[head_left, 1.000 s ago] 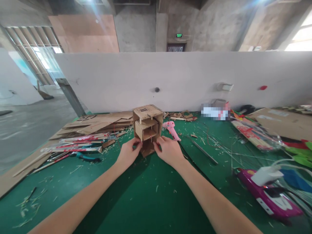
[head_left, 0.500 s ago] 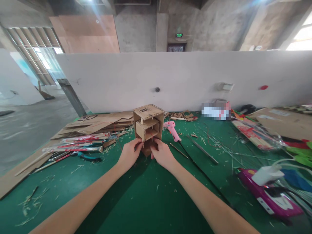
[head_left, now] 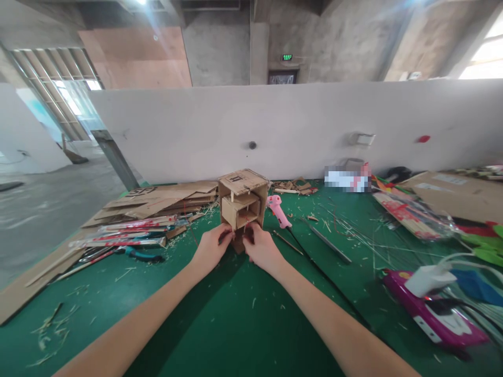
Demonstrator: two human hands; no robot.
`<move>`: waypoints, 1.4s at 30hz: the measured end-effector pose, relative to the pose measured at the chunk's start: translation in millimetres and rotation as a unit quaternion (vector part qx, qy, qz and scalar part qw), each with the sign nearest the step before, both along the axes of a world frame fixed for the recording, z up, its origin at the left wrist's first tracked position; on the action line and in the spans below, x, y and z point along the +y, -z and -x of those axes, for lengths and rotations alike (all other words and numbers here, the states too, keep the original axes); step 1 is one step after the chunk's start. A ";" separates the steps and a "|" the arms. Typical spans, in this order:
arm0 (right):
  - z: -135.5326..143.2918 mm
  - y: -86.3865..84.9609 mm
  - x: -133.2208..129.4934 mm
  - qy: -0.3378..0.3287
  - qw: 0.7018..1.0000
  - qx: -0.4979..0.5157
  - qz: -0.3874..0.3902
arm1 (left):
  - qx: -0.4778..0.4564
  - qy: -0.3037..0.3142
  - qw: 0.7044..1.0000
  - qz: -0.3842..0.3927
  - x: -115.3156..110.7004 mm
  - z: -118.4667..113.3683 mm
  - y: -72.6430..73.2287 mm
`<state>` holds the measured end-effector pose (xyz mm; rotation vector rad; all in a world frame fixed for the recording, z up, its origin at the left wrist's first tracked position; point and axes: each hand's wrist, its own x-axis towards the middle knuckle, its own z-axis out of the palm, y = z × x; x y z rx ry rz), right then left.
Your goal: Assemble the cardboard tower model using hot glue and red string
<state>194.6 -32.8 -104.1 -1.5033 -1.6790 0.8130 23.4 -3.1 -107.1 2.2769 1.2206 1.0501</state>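
Note:
A small cardboard box structure (head_left: pixel 242 182) with shelf-like levels and thin wooden posts stands upright on the green table (head_left: pixel 236 324). At its lower front left, my left hand (head_left: pixel 212 245) is closed, thumb and fingers pinched together by the box's bottom part. Opposite it, my right hand (head_left: pixel 261 246) pinches at the lower front right. What exactly lies between the fingertips is too small to make out. A brown cardboard flap (head_left: pixel 238 245) shows between the two hands. Just right of the box lies a pink hot glue gun (head_left: pixel 278 210).
Cardboard sheets (head_left: pixel 165 198) and wrapped sticks (head_left: pixel 129 238) lie at left, with teal-handled pliers (head_left: pixel 143 255). A black cord (head_left: pixel 326 281) runs from the glue gun to the right. A purple power strip (head_left: pixel 428 309) sits at right. Behind stands a white partition (head_left: pixel 188 131).
The cardboard box has shifted slightly right and turned a little in view. Both hands stay at its lower front, still pinching.

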 end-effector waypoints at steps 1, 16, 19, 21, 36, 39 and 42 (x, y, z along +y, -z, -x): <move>-0.1 -0.5 0.0 -0.003 1.000 0.000 0.005 | 0.002 0.003 1.000 0.000 -0.2 -0.5 -0.3; -1.9 -4.6 -0.7 -0.012 0.999 0.011 0.038 | 0.047 0.028 0.998 0.013 8.1 -1.6 -5.4; -1.9 -4.0 -0.4 -0.016 0.999 0.010 0.034 | 0.053 0.022 0.998 0.015 7.8 -2.8 -5.4; -1.7 -4.2 -0.3 -0.016 0.999 0.008 0.033 | 0.057 0.017 0.998 0.015 7.7 -4.3 -5.5; 0.6 -9.6 -4.6 0.031 0.997 -0.061 -0.041 | 0.100 0.011 0.995 0.009 12.9 -7.5 -1.2; 2.5 -11.4 -3.7 0.049 0.996 -0.065 -0.040 | 0.101 0.007 0.995 0.007 13.7 -7.6 -0.6; 3.3 -11.9 -2.7 0.054 0.996 -0.052 -0.043 | 0.100 0.001 0.995 0.002 13.7 -8.6 -0.5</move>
